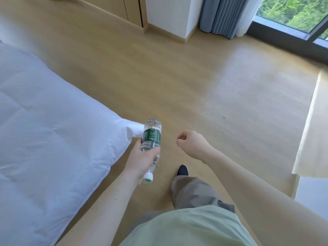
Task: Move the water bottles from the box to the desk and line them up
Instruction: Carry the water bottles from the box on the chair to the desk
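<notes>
A clear water bottle (151,136) with a green label and a white cap is in my left hand (142,160). I hold it near the neck, cap toward me and base pointing away, over the wooden floor. My right hand (191,141) hangs to the right of it, fingers curled into a loose fist with nothing in it. No box is in view. A pale wooden surface (314,125) at the right edge may be the desk; I cannot tell.
A bed with a white duvet (44,121) fills the left side, its corner touching the bottle's side. Ahead lies light wooden floor (177,77), then a wooden cabinet (113,8), a white pillar, grey curtains (221,15) and a window. My leg and dark shoe (182,170) are below.
</notes>
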The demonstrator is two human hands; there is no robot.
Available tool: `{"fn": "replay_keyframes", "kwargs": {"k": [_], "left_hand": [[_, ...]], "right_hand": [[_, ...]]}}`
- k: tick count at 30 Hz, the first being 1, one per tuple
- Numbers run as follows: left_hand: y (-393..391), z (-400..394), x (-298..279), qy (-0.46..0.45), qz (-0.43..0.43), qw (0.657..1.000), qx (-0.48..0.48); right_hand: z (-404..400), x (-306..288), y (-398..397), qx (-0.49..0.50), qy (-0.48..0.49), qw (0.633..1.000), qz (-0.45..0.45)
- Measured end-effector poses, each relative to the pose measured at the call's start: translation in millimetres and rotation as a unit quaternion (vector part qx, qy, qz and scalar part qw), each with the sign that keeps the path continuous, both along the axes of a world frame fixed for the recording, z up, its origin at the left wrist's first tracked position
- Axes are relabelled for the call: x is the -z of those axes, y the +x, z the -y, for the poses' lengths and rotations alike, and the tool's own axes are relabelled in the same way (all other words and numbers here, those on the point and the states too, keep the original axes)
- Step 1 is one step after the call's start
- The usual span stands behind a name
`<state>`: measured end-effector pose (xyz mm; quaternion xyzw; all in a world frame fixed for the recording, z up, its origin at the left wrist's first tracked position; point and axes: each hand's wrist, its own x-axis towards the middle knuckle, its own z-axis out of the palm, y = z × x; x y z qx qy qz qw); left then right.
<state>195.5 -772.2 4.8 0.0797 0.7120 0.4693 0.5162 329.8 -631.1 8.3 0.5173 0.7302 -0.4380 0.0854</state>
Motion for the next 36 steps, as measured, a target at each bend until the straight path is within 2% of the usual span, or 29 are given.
{"fn": "replay_keyframes", "kwargs": {"k": [4,15,22,36], "left_hand": [[-11,-56,-7,0.008,-0.011,1.000,-0.012],[-71,-172,-15,-0.023,0.003,0.998,-0.057],[-146,-257,-7,-0.017,0.004,0.998,-0.062],[-318,-407,-7,-0.023,0.013,0.999,-0.030]], "right_hand": [[-64,-6,-18,-0.054,0.013,0.998,0.015],[-191,-5,-89,-0.080,0.004,0.997,-0.001],[-274,4,-170,-0.104,0.009,0.994,0.013],[-425,-7,-330,-0.078,0.013,0.997,0.020]]}}
